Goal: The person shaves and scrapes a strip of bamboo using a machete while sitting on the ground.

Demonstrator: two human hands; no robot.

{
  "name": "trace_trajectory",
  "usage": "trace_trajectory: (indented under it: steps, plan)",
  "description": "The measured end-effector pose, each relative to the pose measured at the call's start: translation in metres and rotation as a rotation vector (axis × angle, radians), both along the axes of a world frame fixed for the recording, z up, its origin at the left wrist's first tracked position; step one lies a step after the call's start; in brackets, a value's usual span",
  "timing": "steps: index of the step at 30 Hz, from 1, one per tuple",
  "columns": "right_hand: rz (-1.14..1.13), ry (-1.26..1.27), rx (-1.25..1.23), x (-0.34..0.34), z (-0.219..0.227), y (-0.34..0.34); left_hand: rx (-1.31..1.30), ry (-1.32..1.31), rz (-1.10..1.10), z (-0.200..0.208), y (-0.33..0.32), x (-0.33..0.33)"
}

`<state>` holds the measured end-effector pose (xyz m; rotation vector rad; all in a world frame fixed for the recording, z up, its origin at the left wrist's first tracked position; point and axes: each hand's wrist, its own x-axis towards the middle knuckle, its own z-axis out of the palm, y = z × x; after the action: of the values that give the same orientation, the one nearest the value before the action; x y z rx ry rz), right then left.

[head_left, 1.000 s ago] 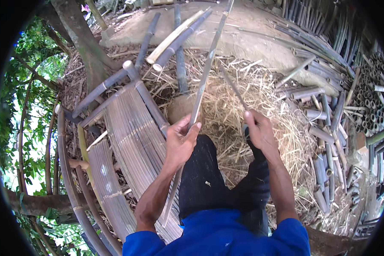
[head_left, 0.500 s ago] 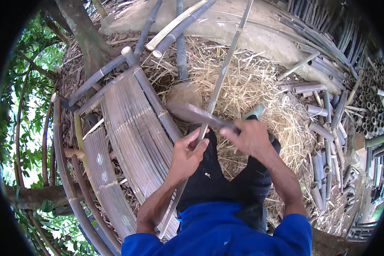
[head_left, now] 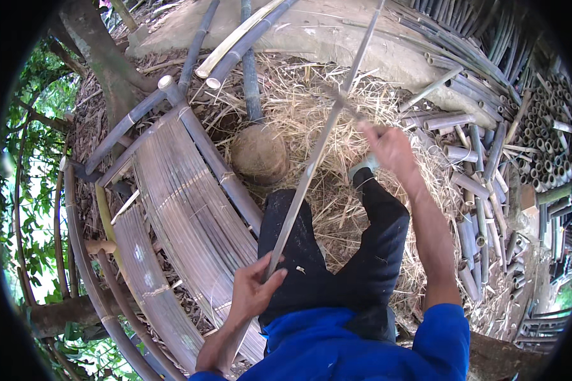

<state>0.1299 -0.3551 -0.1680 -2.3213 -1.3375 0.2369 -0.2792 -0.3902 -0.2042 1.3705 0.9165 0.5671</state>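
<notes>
A long, narrow bamboo strip [head_left: 303, 184] slants from my lap up to the far edge of the view. My left hand [head_left: 255, 289] is closed round its lower part, above my left thigh. Farther out, my right hand [head_left: 391, 152] grips a machete [head_left: 354, 113] by the handle. Motion smears the machete, and its blade meets or crosses the strip well beyond my knees. Whether the edge is biting into the bamboo cannot be told. Behind my left wrist, the strip's near end is mostly hidden.
A slatted bamboo bench [head_left: 184, 184] stands at my left, with a round wooden stump [head_left: 259, 153] beyond my left knee. Pale shavings [head_left: 299, 92] cover the ground ahead. Cut bamboo pieces [head_left: 467, 184] lie heaped at right; a tree trunk [head_left: 102, 57] rises far left.
My right hand and the machete have moved away from me along the strip, toward its far end. My left hand has come nearer to my body, still holding the strip.
</notes>
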Motion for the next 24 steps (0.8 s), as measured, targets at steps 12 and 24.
trace_trajectory:
  steps: [12, 24]
  plan:
    - [0.306, -0.124, 0.125, -0.119, -0.038, -0.054, -0.25, -0.045, -0.101, 0.016, 0.037, 0.036]
    - [0.064, -0.062, -0.008, -0.039, -0.031, -0.021, -0.215, 0.017, -0.132, 0.018, 0.004, 0.014]
